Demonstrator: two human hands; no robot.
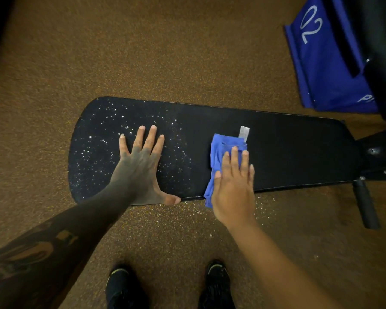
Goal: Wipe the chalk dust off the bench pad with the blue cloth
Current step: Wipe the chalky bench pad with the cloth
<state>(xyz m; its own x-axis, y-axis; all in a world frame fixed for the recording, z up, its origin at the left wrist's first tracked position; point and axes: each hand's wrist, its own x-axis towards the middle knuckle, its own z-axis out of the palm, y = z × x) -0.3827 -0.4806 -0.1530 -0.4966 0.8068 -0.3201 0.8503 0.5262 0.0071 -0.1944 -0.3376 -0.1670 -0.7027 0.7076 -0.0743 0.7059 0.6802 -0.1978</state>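
At the rounded left end of the long black padded bench pad (276,148), white chalk dust (98,141) speckles the surface thickly. Your left hand (140,168) lies flat in the middle of that patch, fingers spread and straight, its grip open and holding nothing. It braces the pad, but it probably covers dust too, so plan to lift it clear when the cloth reaches it.

Further right, the crumpled blue cloth (218,150) lies on the pad near its middle. It hangs a little over the near edge, and a white tag (244,132) sticks out at its far side. Your right hand (234,186) presses down on it, palm flat and fingers straight, its grip open rather than curled round the fabric.

Right of the cloth the pad looks clean up to the black metal frame (379,152), so the remaining work seems to lie leftward. Drive the cloth in long, overlapping strokes toward the rounded end, with even pressure from far edge to near edge. Sweep the dust off the end rather than toward you; white specks (198,210) already lie on the floor below the near edge.
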